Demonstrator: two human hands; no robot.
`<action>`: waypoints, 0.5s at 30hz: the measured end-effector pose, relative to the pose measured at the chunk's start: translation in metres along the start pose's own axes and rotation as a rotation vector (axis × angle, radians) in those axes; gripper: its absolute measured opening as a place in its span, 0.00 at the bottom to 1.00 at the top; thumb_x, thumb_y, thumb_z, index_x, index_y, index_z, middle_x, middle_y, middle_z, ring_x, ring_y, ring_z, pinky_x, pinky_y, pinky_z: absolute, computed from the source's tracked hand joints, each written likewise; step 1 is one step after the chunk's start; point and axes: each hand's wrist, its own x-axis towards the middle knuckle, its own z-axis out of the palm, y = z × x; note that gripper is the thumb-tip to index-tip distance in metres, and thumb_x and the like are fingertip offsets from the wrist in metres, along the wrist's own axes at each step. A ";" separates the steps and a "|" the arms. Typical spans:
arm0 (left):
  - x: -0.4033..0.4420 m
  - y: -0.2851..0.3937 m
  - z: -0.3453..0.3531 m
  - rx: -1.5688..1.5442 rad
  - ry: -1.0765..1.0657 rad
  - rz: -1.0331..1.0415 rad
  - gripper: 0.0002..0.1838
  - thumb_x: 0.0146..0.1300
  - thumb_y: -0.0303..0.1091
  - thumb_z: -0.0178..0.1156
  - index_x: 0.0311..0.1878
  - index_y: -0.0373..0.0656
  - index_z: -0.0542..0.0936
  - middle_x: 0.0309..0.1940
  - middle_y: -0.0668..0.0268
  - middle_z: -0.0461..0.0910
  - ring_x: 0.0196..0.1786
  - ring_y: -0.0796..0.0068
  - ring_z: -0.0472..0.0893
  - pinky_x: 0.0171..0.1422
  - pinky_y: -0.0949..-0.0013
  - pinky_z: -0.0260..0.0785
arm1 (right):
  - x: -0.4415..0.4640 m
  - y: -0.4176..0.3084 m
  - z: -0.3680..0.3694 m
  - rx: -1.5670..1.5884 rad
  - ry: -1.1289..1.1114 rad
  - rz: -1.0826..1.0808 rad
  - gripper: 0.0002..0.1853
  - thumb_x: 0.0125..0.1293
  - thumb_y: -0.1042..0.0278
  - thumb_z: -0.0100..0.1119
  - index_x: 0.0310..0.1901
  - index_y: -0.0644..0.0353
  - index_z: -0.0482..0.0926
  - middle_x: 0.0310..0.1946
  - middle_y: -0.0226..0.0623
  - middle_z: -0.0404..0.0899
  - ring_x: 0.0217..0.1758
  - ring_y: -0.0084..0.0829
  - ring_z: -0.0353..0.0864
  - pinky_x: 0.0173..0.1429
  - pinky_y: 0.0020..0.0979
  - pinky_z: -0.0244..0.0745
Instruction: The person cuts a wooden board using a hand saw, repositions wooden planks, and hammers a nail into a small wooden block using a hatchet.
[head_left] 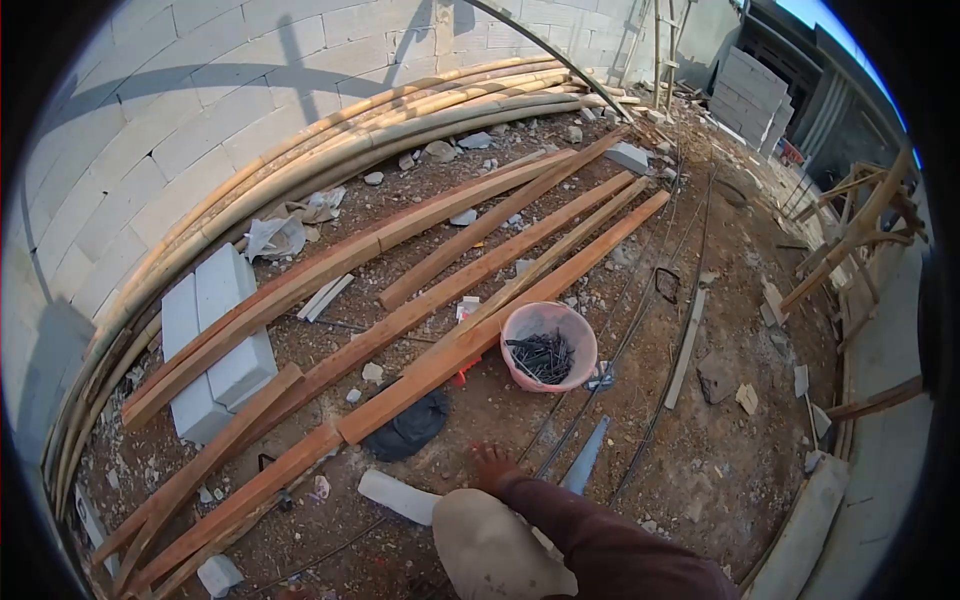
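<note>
My right hand (492, 468), at the end of a dark sleeve, is low over the dirt beside my knee. Its fingers are spread and nothing is in them. To its right lies a bluish-grey metal blade (586, 455), its lower end hidden by the sleeve. Ahead, a pink bucket (549, 347) holds dark metal pieces. Left of it run long reddish wooden beams (400, 395), with a black bag or cloth (408, 425) against them. A pale curved block piece (398, 496) lies by my knee. My left hand cannot be seen.
White blocks (238, 325) stand under a beam at the left. Bamboo poles (330, 150) line the block wall (200, 110). Thin metal rods (650, 345) and a narrow wooden strip (686, 350) lie right of the bucket. A wooden frame (850, 245) stands at the far right.
</note>
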 end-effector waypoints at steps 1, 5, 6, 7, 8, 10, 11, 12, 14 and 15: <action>-0.027 -0.012 0.038 0.084 0.281 0.083 0.36 0.72 0.54 0.62 0.73 0.36 0.71 0.56 0.51 0.82 0.54 0.59 0.83 0.60 0.53 0.78 | 0.006 0.007 0.023 -0.003 -0.021 -0.026 0.50 0.70 0.29 0.52 0.84 0.53 0.53 0.86 0.47 0.47 0.88 0.54 0.44 0.85 0.61 0.44; -0.104 0.008 0.218 0.165 0.659 0.154 0.34 0.75 0.50 0.59 0.71 0.30 0.72 0.61 0.47 0.81 0.61 0.57 0.84 0.68 0.58 0.77 | 0.008 0.015 0.049 -0.025 0.012 -0.039 0.49 0.71 0.30 0.52 0.84 0.51 0.51 0.87 0.48 0.42 0.88 0.55 0.43 0.85 0.59 0.44; -0.116 0.015 0.235 0.188 0.699 0.142 0.33 0.76 0.50 0.59 0.71 0.30 0.72 0.62 0.48 0.81 0.61 0.59 0.84 0.68 0.58 0.77 | 0.007 0.013 0.042 -0.040 0.009 -0.043 0.49 0.71 0.32 0.54 0.84 0.51 0.51 0.86 0.48 0.42 0.88 0.56 0.44 0.85 0.58 0.45; -0.129 0.015 0.241 0.166 0.728 0.159 0.33 0.76 0.50 0.59 0.71 0.30 0.72 0.61 0.48 0.82 0.61 0.59 0.84 0.69 0.59 0.76 | 0.011 0.011 0.039 -0.062 0.003 -0.070 0.49 0.70 0.32 0.56 0.84 0.52 0.52 0.86 0.49 0.42 0.87 0.56 0.45 0.85 0.57 0.46; -0.138 0.008 0.247 0.144 0.742 0.168 0.33 0.76 0.49 0.59 0.71 0.30 0.72 0.61 0.49 0.82 0.61 0.60 0.84 0.69 0.60 0.76 | 0.008 0.017 0.039 -0.089 -0.004 -0.082 0.50 0.70 0.33 0.58 0.84 0.53 0.52 0.86 0.49 0.43 0.87 0.56 0.47 0.85 0.57 0.47; -0.157 -0.005 0.250 0.126 0.790 0.194 0.33 0.75 0.49 0.60 0.71 0.30 0.73 0.62 0.49 0.82 0.62 0.60 0.83 0.71 0.59 0.75 | 0.013 0.020 0.040 -0.119 0.010 -0.101 0.50 0.69 0.35 0.61 0.83 0.54 0.53 0.86 0.50 0.44 0.86 0.55 0.49 0.85 0.56 0.49; -0.165 -0.015 0.249 0.119 0.826 0.199 0.33 0.74 0.49 0.60 0.70 0.30 0.73 0.62 0.49 0.82 0.63 0.59 0.83 0.72 0.58 0.74 | 0.013 0.023 0.041 -0.132 0.021 -0.107 0.50 0.68 0.37 0.62 0.83 0.54 0.54 0.86 0.50 0.45 0.86 0.55 0.50 0.85 0.55 0.50; -0.173 -0.027 0.247 0.108 0.866 0.211 0.34 0.74 0.50 0.61 0.70 0.29 0.74 0.63 0.48 0.82 0.64 0.58 0.83 0.73 0.57 0.74 | 0.018 0.025 0.044 -0.146 0.036 -0.122 0.49 0.68 0.38 0.63 0.83 0.54 0.54 0.85 0.51 0.46 0.86 0.55 0.51 0.84 0.55 0.51; -0.189 -0.041 0.251 0.093 0.909 0.198 0.32 0.74 0.49 0.61 0.68 0.29 0.75 0.62 0.48 0.82 0.63 0.58 0.83 0.72 0.58 0.74 | 0.023 0.031 0.051 -0.146 0.046 -0.139 0.50 0.67 0.40 0.64 0.83 0.55 0.54 0.85 0.52 0.47 0.85 0.54 0.53 0.84 0.54 0.53; -0.195 -0.041 0.258 0.091 0.930 0.174 0.32 0.74 0.49 0.61 0.68 0.29 0.75 0.61 0.48 0.82 0.63 0.58 0.83 0.72 0.58 0.74 | 0.021 0.030 0.048 -0.150 0.028 -0.144 0.50 0.66 0.41 0.65 0.83 0.55 0.53 0.85 0.52 0.47 0.85 0.54 0.53 0.84 0.53 0.53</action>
